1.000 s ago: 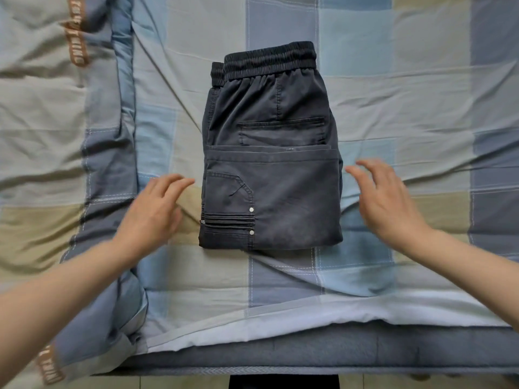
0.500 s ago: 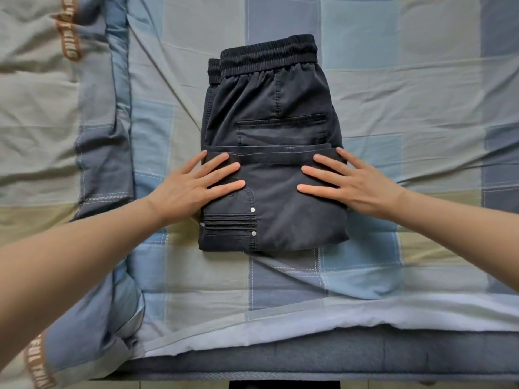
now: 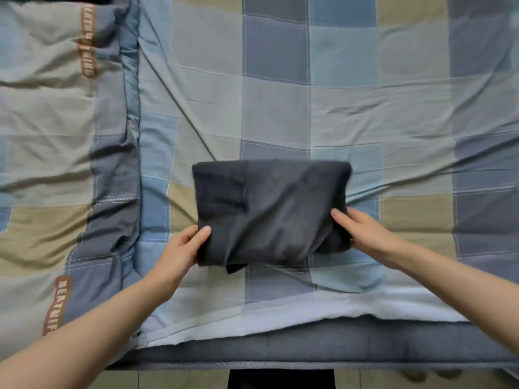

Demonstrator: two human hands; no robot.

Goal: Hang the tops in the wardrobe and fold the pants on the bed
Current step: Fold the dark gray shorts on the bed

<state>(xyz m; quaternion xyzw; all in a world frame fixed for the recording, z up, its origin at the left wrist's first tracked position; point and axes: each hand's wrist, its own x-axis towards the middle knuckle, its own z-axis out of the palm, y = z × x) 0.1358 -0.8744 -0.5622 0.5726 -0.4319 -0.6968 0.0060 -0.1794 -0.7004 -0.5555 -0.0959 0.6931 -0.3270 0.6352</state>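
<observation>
The dark grey pants (image 3: 269, 211) are a compact folded bundle, smooth side up, over the checked bed sheet (image 3: 337, 113) near the bed's front. My left hand (image 3: 185, 248) grips the bundle's lower left corner, thumb on top. At the lower right edge my right hand (image 3: 362, 231) holds it, thumb on top, fingers hidden beneath. A small flap of fabric hangs from the bundle's front edge. Waistband and pockets are out of sight.
A rumpled checked duvet (image 3: 56, 164) with brown lettering lies along the left side of the bed. The grey mattress edge (image 3: 309, 343) runs across the bottom, with floor below it. The sheet stretches away behind and to the right of the bundle.
Both hands went from pressing flat on the folded pants to gripping their sides. The pants are now folded smaller, plain side up, and sit nearer the front edge in view.
</observation>
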